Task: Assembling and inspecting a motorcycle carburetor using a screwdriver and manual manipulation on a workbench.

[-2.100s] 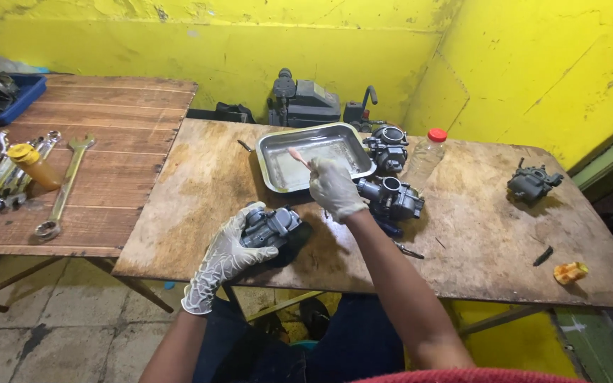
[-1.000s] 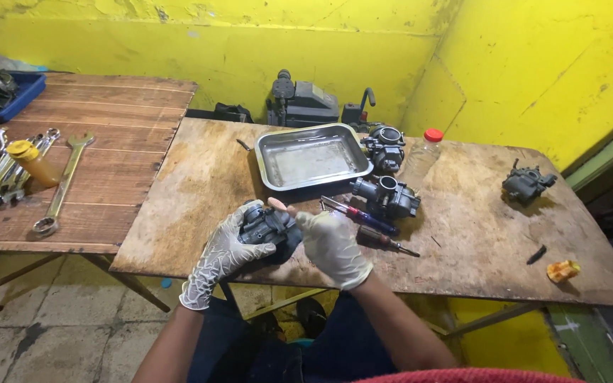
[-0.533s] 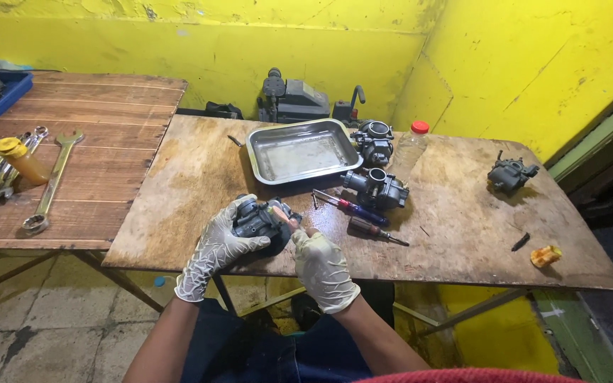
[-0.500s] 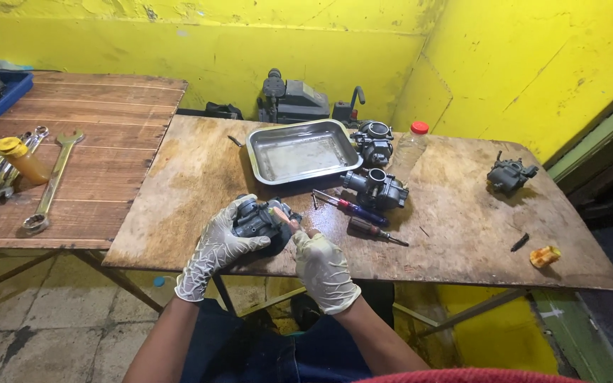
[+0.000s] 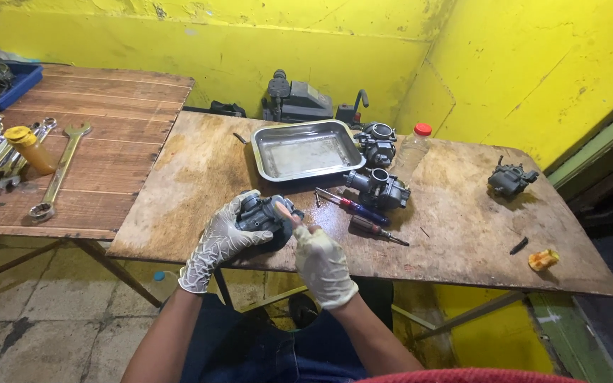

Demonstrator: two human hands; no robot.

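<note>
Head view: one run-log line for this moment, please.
left hand: grips carburetor | right hand: fingers at carburetor | screwdrivers: on table

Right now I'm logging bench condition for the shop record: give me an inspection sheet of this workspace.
Surface: worn plywood table, stained.
Job's things: dark carburetor in left hand; right hand touches its side.
Clutter: steel tray, two more carburetors beside it, another far right, two screwdrivers, clear bottle.
Grip: both hands gloved.
Cables: nothing seen.
Surroundings: yellow walls, slatted side table with wrenches.
</note>
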